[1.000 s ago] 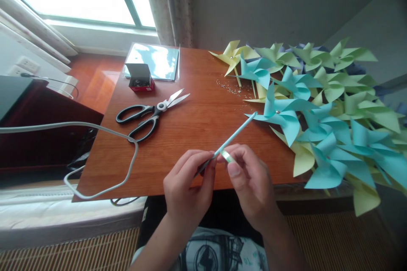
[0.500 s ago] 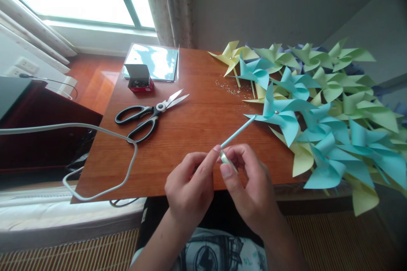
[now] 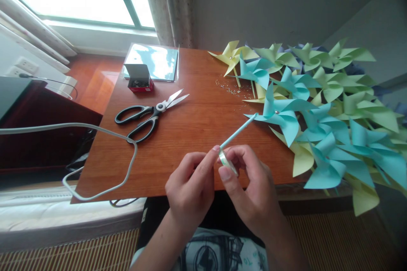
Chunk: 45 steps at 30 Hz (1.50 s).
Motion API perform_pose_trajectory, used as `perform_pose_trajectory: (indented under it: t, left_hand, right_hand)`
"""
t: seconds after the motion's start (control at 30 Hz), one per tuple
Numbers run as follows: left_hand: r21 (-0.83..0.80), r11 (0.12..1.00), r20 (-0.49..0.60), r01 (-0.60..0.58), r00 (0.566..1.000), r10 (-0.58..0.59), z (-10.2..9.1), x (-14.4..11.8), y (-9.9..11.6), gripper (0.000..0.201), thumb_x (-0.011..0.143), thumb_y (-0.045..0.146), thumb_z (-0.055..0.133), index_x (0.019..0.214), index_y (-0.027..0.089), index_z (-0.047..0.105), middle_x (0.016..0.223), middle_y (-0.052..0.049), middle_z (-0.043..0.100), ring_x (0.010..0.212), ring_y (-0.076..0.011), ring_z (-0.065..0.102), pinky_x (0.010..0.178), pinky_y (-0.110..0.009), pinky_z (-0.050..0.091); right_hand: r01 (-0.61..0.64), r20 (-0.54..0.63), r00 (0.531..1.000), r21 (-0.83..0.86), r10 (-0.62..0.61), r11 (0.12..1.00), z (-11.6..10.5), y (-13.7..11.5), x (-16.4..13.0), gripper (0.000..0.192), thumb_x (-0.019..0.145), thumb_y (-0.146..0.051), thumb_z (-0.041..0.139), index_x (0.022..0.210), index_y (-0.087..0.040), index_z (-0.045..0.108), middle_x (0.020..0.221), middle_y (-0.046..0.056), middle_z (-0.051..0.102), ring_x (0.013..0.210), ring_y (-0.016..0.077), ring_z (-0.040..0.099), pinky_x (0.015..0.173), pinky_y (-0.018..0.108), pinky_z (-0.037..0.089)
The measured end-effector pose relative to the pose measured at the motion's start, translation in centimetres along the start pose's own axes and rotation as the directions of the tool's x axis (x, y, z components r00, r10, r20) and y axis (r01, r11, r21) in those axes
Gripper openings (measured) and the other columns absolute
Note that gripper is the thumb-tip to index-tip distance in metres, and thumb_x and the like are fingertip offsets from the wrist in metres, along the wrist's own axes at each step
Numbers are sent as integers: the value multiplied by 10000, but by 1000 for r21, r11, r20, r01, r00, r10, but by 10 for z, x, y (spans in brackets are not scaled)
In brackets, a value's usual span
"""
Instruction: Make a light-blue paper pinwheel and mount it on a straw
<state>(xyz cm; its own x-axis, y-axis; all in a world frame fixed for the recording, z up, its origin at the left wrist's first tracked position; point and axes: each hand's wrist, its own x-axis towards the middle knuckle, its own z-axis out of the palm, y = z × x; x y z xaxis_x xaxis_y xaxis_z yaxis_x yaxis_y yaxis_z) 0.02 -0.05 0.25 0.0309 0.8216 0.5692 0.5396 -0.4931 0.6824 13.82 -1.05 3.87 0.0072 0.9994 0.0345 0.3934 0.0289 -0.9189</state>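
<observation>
My left hand (image 3: 190, 180) is closed around the near end of a thin light-blue paper stick (image 3: 239, 130), which slants up and to the right. The stick's far tip overlaps a blade of a blue paper pinwheel (image 3: 277, 112) in the view; whether they touch I cannot tell. Between the thumb and fingers of my right hand (image 3: 249, 186) is a small roll of clear tape (image 3: 226, 161) with greenish marks. The roll's upper edge lies against the stick beside my left fingertips. Part of the roll is hidden by my right thumb.
Black-handled scissors (image 3: 155, 112) lie half-open on the wooden table (image 3: 200, 80). Behind them stand an open small red box (image 3: 140, 87) and a plastic-wrapped pack of sheets (image 3: 159, 61). Several yellow, green and blue pinwheels (image 3: 330, 84) crowd the right side. A white cable (image 3: 132, 169) loops over the left edge.
The tape roll has turned slightly in my right hand, and more of its face shows. The stick's far tip has shifted a little up and right. My left hand has barely moved.
</observation>
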Motion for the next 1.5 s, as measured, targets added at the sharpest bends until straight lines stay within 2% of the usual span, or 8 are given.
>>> perform_pose_trajectory:
  t: [0.17, 0.37, 0.47, 0.6, 0.73, 1.07, 1.33, 1.5]
  left_hand:
    - [-7, 1000, -3, -3, 1000, 3, 0, 0, 1, 437, 855, -9, 638, 1235, 198, 702, 933, -36, 670, 772, -118, 683, 691, -189, 550]
    - [-56, 998, -7, 42, 999, -42, -1, 1, 3, 453, 866, -31, 621, 1239, 214, 694, 930, -28, 664, 775, -109, 669, 701, -193, 550]
    - [-134, 984, -2, 116, 993, -117, -2, 2, 4, 426, 873, -19, 629, 1218, 219, 702, 932, -30, 673, 785, -120, 666, 693, -208, 557]
    - [-302, 921, 41, 246, 969, -245, -1, 1, 5, 386, 884, 2, 640, 1200, 211, 715, 938, -37, 683, 791, -131, 675, 694, -225, 568]
    - [-389, 869, 87, 307, 951, -298, -1, -2, 3, 363, 899, 18, 636, 1200, 204, 714, 932, -35, 679, 786, -128, 672, 695, -229, 564]
    - [-199, 963, -22, 180, 982, -188, -1, 1, 6, 404, 857, -26, 663, 1201, 178, 717, 922, -16, 672, 789, -97, 652, 701, -186, 542]
    - [-240, 948, -15, 211, 975, -220, -2, 2, 8, 361, 870, -10, 653, 1172, 175, 724, 905, -13, 677, 760, -101, 655, 661, -192, 544]
    - [-208, 966, -32, 155, 986, -165, -2, 2, 8, 388, 852, -42, 660, 1173, 166, 722, 919, -18, 684, 773, -92, 651, 675, -183, 540]
  right_hand:
    - [-16, -2, 1000, 15, 16, 1000, 0, 0, -1, 129, 949, -324, 628, 1041, -250, 574, 933, 2, 667, 849, 174, 633, 764, 288, 488]
    - [-16, 0, 1000, 65, 16, 998, 0, 0, -2, 292, 950, -321, 649, 1228, -286, 567, 1153, 23, 692, 1042, 187, 662, 860, 279, 520]
    - [-11, 14, 1000, 64, 10, 998, 0, -1, -1, 274, 951, -316, 651, 1217, -282, 598, 1152, 23, 693, 1037, 187, 661, 881, 287, 519]
    - [-59, 45, 998, 150, 53, 987, 1, 0, -1, 237, 959, -346, 640, 1183, -276, 610, 1122, 26, 697, 1005, 197, 666, 858, 310, 530]
    - [-109, 83, 992, 204, 94, 973, 1, 1, 0, 209, 974, -379, 618, 1153, -273, 605, 1083, 25, 698, 977, 199, 667, 844, 326, 533]
    - [-181, 98, 981, 184, 165, 966, 3, 2, -3, 248, 935, -432, 660, 1094, -256, 584, 1018, 27, 686, 935, 209, 660, 819, 334, 529]
    - [-185, 114, 980, 188, 166, 965, 3, 3, 0, 236, 931, -416, 655, 1073, -238, 594, 989, 36, 681, 915, 211, 653, 810, 331, 539]
    - [-152, 81, 987, 213, 137, 965, 4, 5, -1, 273, 927, -308, 640, 1186, -247, 581, 1096, 58, 681, 976, 214, 661, 869, 339, 550]
